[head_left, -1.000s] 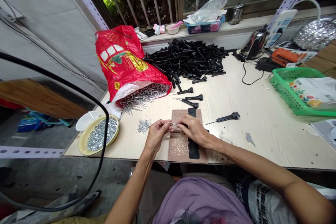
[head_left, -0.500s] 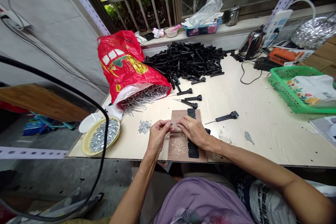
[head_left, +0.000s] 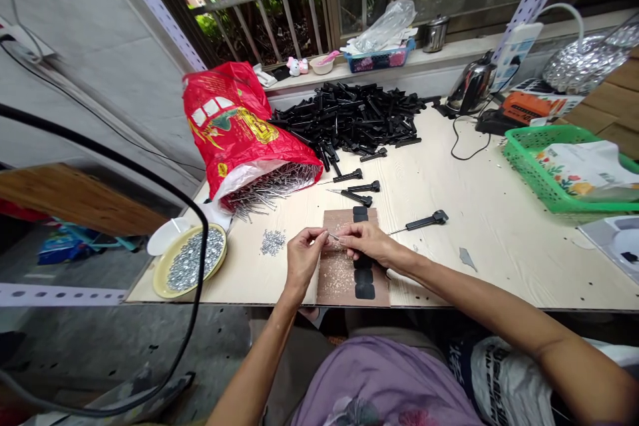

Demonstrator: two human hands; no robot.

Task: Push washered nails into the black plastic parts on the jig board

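My right hand (head_left: pixel 368 243) is closed in a pinch on a thin metal pin (head_left: pixel 333 236), whose end points at my left hand (head_left: pixel 302 256). The thumb and forefinger of my left hand are pressed together at that end; whatever they hold is too small to make out. Both hands are above a brown board (head_left: pixel 327 296) strewn with pale crumbs and lined with black pads (head_left: pixel 365 291). Left of the board lies a small heap of shiny metal pieces (head_left: pixel 273 242). A yellow bowl (head_left: pixel 158 281) holds more of them. Several black handles with thin shafts, one a black handle (head_left: pixel 426 220), surround the board.
A red bag (head_left: pixel 232 126) spills long metal pins (head_left: pixel 264 186) onto the table. Behind is a large pile of black plastic parts (head_left: pixel 357 116). A green basket (head_left: pixel 529 183), a kettle (head_left: pixel 472 83) and an orange tool (head_left: pixel 524 106) stand right. A black cable (head_left: pixel 200 266) hangs at left.
My right hand has turned and its fingers are drawn slightly back, showing more of the pin. My left hand has barely moved. The whole view has shifted a little.
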